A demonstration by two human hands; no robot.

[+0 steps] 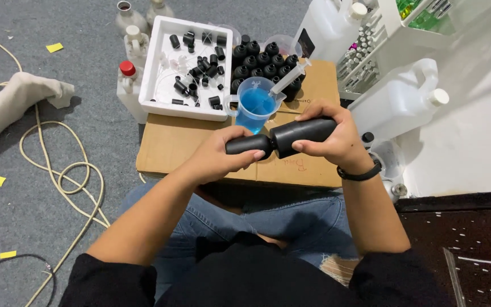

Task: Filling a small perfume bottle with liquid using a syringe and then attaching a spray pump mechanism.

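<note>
My right hand [331,133] grips a matte black bottle [305,132] held sideways above a cardboard box [171,145]. My left hand [220,156] holds the black cap [247,144] at the bottle's neck, and the two parts meet between my hands. Just behind them stands a clear measuring cup of blue liquid [255,108] with a syringe [290,78] resting in it. A cluster of several black bottles [262,61] stands behind the cup.
A white tray [157,68] with several small black caps lies on the box's left. White jugs [399,99] stand at right, smaller bottles [127,74] at left. A cream cable [58,170] loops over grey carpet beside a cloth [12,105].
</note>
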